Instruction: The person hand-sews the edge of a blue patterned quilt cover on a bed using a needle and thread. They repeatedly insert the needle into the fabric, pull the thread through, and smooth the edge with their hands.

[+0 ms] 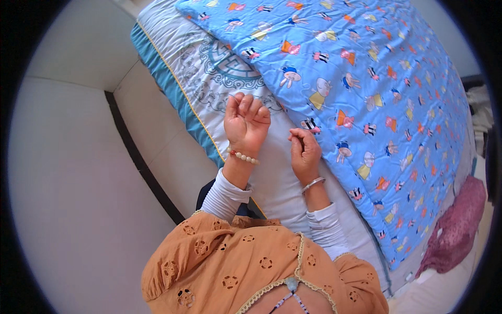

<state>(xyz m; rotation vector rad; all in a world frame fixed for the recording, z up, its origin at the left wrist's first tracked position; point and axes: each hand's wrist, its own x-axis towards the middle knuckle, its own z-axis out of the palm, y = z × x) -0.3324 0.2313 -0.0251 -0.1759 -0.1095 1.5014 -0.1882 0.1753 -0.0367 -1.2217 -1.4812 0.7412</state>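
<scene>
My left hand is raised palm up over the white quilted cover, with its fingers curled in and the thumb beside the index finger. A faint thin line shows near its fingertips; whether it is a thread in the grip is unclear. My right hand is lower and to the right, its thumb and index finger brought together at the edge of the blue cartoon-print quilt. Anything between those fingertips is too small to tell. The two hands are apart. A teal round pattern marks the white cover beyond my left hand.
The bed's teal side edge runs along the left, above a light floor. A white panel with a dark strip stands farther left. A dark pink cloth lies at the lower right. Other fabric is at the far right.
</scene>
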